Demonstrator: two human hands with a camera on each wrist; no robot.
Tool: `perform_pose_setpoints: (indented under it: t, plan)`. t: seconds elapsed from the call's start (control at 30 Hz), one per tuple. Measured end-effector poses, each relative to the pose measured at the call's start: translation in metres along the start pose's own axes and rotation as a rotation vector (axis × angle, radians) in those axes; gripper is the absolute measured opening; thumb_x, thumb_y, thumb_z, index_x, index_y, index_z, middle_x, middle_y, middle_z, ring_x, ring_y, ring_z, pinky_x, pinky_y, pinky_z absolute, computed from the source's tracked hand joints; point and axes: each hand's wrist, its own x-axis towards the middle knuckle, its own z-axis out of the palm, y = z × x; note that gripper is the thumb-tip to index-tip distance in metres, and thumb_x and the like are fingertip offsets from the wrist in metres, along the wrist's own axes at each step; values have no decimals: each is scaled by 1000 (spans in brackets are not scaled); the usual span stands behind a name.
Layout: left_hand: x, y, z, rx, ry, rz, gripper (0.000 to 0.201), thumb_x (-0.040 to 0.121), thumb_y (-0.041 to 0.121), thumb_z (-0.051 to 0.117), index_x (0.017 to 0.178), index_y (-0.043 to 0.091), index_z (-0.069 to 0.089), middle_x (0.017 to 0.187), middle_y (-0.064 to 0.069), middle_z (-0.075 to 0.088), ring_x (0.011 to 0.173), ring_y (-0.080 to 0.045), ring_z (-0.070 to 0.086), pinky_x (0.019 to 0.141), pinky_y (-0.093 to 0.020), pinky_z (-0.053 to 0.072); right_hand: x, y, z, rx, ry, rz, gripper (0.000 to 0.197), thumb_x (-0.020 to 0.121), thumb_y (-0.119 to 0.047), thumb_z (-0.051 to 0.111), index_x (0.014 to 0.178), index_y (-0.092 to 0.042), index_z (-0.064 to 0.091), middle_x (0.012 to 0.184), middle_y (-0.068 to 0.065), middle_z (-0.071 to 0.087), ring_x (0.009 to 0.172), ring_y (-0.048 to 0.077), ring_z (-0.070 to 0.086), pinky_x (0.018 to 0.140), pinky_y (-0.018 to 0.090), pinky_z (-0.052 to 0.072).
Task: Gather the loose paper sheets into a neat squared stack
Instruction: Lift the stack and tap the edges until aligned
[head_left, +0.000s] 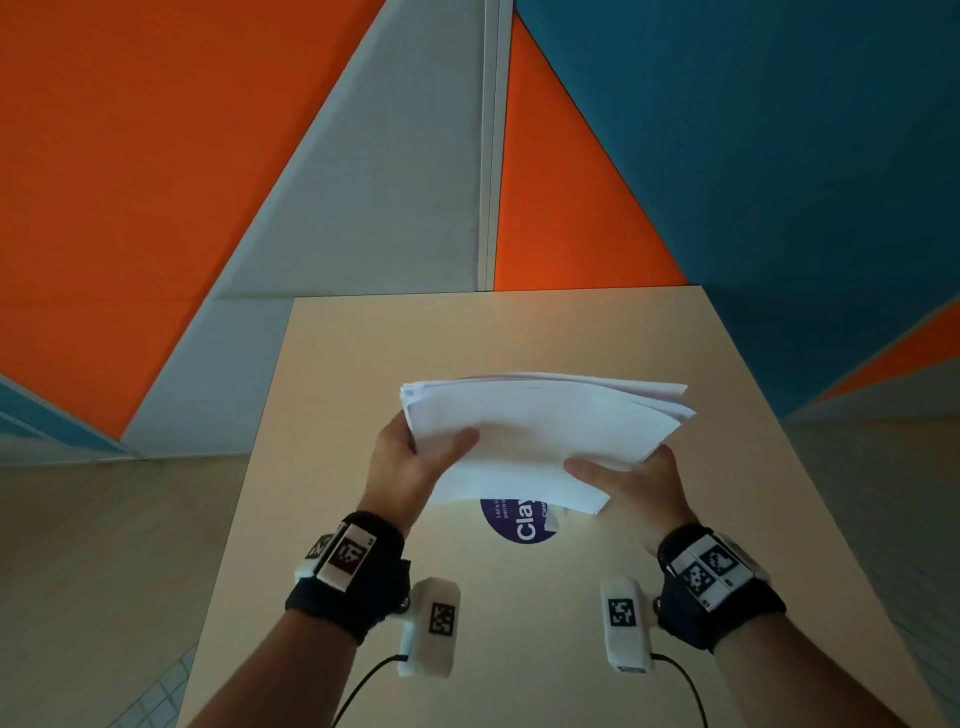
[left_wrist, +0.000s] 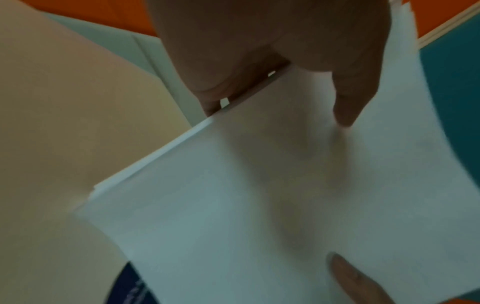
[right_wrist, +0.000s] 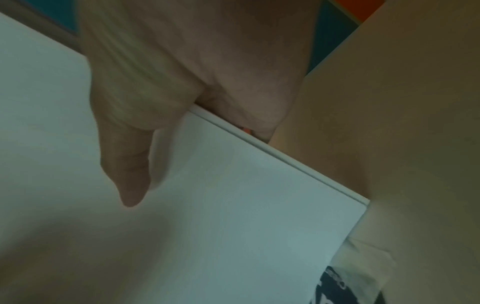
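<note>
A stack of white paper sheets (head_left: 540, 436) hangs tilted above the beige table (head_left: 363, 364), its far edges fanned unevenly. My left hand (head_left: 415, 457) grips the stack's left edge, thumb on top and fingers beneath. My right hand (head_left: 634, 483) grips the right edge the same way. In the left wrist view the paper stack (left_wrist: 259, 195) shows slightly stepped edges under my thumb (left_wrist: 348, 98). The right wrist view shows the paper stack (right_wrist: 233, 205) with a tight side edge, my thumb (right_wrist: 124, 160) pressing on the top sheet.
A round purple sticker (head_left: 519, 522) with white lettering lies on the table under the stack's near edge. A wall of orange, grey and teal panels (head_left: 571, 156) stands behind the table's far edge. Floor lies on both sides.
</note>
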Motion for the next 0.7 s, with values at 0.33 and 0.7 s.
perform_pose_setpoints:
  t: [0.33,0.7]
  plan:
    - [6,42,21,-91,255,135,21,93,28,51,88,10,63,75,9,59,69,-5,54,68,-25,42,3,-17,1,-2,-33,-120,40,64,7,85,97,-13,73,87,-2,80,81,12,76,65,19,58]
    - [0,49,25,-66,227,219,21,93,25,53,87,9,65,76,9,66,75,-10,61,72,-27,48,4,-30,4,49,20,-139,37,64,6,85,91,-18,74,86,-1,79,80,12,76,64,24,60]
